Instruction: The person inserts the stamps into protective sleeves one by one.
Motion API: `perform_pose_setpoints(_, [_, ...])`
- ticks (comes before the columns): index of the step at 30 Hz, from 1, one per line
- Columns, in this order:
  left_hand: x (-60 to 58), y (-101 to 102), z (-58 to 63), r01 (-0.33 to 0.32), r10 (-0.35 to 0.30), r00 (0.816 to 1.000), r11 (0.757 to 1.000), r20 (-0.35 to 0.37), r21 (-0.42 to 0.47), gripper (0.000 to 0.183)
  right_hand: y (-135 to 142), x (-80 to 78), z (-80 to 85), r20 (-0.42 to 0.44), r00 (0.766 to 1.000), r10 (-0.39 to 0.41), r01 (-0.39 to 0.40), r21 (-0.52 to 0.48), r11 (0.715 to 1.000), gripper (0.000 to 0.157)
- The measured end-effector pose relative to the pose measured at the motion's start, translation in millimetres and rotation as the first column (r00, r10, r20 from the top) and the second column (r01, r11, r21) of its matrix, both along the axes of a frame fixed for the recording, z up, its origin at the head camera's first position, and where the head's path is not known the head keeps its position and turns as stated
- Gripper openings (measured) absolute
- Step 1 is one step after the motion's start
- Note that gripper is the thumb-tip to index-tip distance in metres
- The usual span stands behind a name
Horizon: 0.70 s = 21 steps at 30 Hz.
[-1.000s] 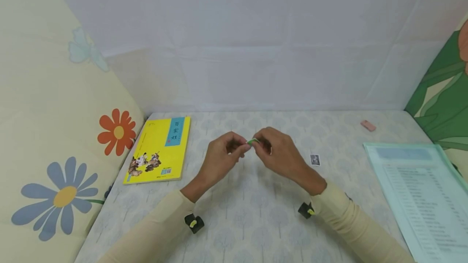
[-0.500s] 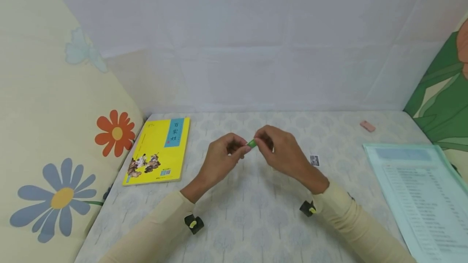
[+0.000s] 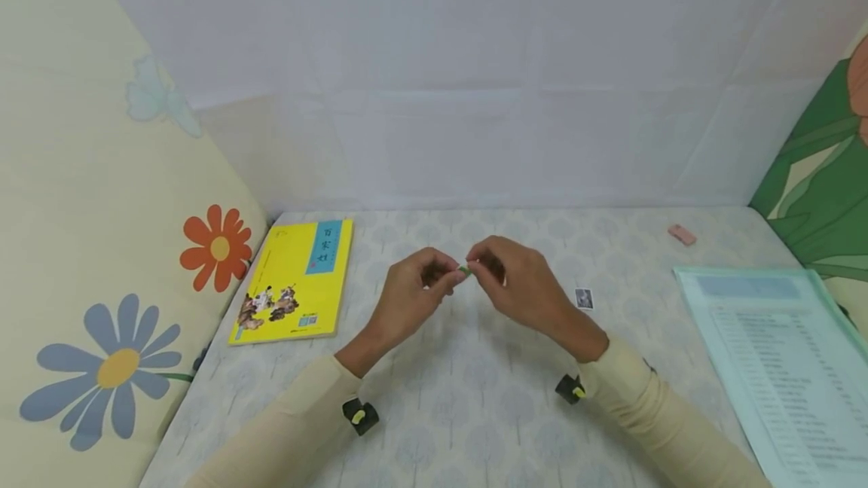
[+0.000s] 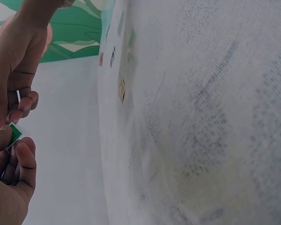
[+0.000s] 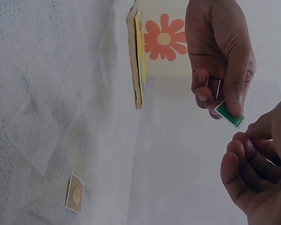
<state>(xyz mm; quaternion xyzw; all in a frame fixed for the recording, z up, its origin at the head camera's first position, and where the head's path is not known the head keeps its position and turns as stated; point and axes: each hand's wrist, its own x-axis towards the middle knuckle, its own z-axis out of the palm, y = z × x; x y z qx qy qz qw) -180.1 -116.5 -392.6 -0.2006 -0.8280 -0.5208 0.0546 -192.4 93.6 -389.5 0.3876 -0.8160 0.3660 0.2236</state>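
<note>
A small green stamp-like piece with a white border is held up over the table between both hands. My left hand pinches it between thumb and index finger, the thumb lying across its face. At the opposite edge, the thumb and index fingertip of my right hand pinch its corner; the other fingers are curled loosely. Most of the piece is covered by the fingertips in the head view. A small grey picture stamp lies on the table right of my right hand. A tan stamp lies below the hands in the right wrist view.
A yellow book lies at the left of the patterned tablecloth. At the right are a pale green folder with a printed sheet and a pink eraser-like block. A pale square patch shows on the cloth.
The green piece has turned between the fingertips, showing more of its face half a second ago than now. My right fingers shifted slightly along it; my left hand has stayed nearly still.
</note>
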Motion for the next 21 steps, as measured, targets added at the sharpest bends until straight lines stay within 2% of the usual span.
perform_pose_setpoints(7, [2.5, 1.4, 0.4, -0.015, 0.015, 1.000, 1.000, 0.021, 0.005, 0.014, 2.0, 0.4, -1.2, 0.022, 1.000, 0.018, -0.018, -0.006, 1.000, 0.007])
perform_pose_setpoints(13, [4.2, 1.8, 0.3, 0.001, -0.002, 1.000, 1.000, 0.019, 0.031, 0.019, -0.3, 2.8, -3.4, -0.005, 1.000, 0.010, -0.010, 0.030, 1.000, 0.007])
perform_pose_setpoints(21, [2.5, 0.6, -1.1, 0.005, -0.005, 1.000, 1.000, 0.029, 0.006, 0.015, -2.3, 1.8, -3.6, -0.028, 1.000, -0.012, 0.014, 0.074, 0.997, 0.007])
